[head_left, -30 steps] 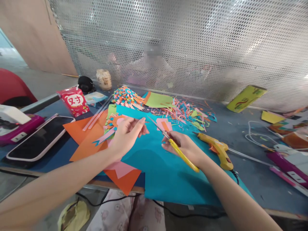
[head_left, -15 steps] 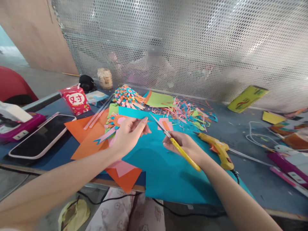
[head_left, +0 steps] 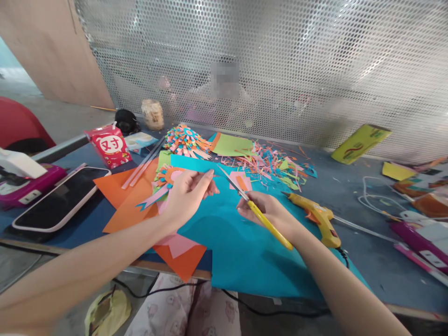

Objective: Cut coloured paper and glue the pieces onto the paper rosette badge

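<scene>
My right hand [head_left: 264, 210] holds yellow-handled scissors [head_left: 268, 225], their blades pointing up and left towards my other hand. The thumb and fingers of my left hand [head_left: 194, 186] are pinched together; whatever they hold is too small to make out. Both hands are over a large blue paper sheet [head_left: 273, 266]. Left of my left hand lies a paper rosette [head_left: 168, 176] in orange, pink and blue with ribbon tails. Just beyond the scissors are pink and orange paper pieces [head_left: 241, 180]. A yellow glue gun [head_left: 317, 217] rests on the blue sheet beside my right hand.
Behind stand a fringed paper pompom [head_left: 187, 140] and a heap of paper shreds [head_left: 269, 161]. Orange sheets [head_left: 131, 210], a phone [head_left: 58, 198] and a red packet [head_left: 110, 145] are at left. A perforated metal screen [head_left: 280, 60] closes the back; purple power strips [head_left: 420, 242] sit either side.
</scene>
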`<state>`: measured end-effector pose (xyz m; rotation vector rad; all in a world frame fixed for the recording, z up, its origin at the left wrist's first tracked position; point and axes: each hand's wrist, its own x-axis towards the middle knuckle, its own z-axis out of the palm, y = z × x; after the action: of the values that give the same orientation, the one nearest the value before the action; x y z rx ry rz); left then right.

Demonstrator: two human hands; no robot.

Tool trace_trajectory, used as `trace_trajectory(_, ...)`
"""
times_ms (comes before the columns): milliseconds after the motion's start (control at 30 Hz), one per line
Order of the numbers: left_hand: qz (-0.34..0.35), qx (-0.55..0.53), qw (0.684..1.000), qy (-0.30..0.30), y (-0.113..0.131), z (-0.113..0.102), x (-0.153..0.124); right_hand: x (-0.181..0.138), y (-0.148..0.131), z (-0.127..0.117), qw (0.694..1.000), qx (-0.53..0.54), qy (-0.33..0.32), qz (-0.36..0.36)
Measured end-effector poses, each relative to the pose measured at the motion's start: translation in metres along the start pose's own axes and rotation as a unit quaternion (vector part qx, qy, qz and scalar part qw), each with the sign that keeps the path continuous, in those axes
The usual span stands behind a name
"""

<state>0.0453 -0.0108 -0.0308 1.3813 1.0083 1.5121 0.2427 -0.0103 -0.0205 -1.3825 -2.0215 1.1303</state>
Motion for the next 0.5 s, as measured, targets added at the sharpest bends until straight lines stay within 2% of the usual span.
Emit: trace_trajectory(500, -0.004, 0.008, 1.000, -0.004, -0.0010, -0.0006, 0.0000, -0.0005, -0.0003, -0.0003, 1.000, -0.005, 0.005, -0.006)
